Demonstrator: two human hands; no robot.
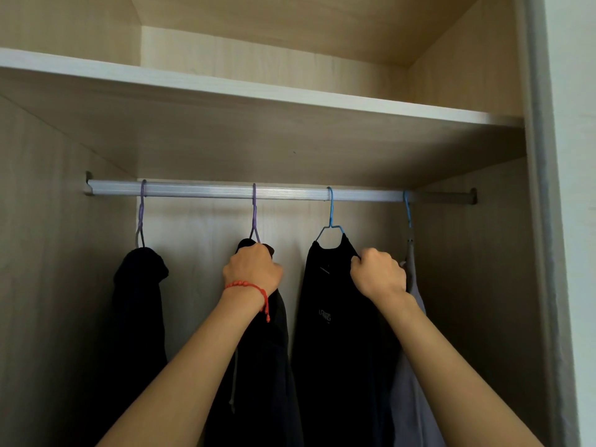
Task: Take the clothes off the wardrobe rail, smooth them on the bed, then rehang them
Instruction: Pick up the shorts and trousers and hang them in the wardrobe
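Observation:
A silver wardrobe rail (290, 192) carries several hangers with clothes. At the far left a black garment (138, 301) hangs on a purple hanger (141, 217). My left hand (253, 269), a red bead bracelet on its wrist, grips the top of a dark hooded garment (261, 366) under a second purple hanger (254, 214). My right hand (379, 274) grips the shoulder of a black shirt (332, 333) with a small chest print, hung on a blue hanger (330, 221). A grey garment (411, 391) hangs at the far right on another blue hanger (407, 208).
A light wooden shelf (258, 91) runs right above the rail. Wardrobe side walls (48, 253) close in on both sides, and a grey door frame (545, 188) stands at the right edge. The bed is out of view.

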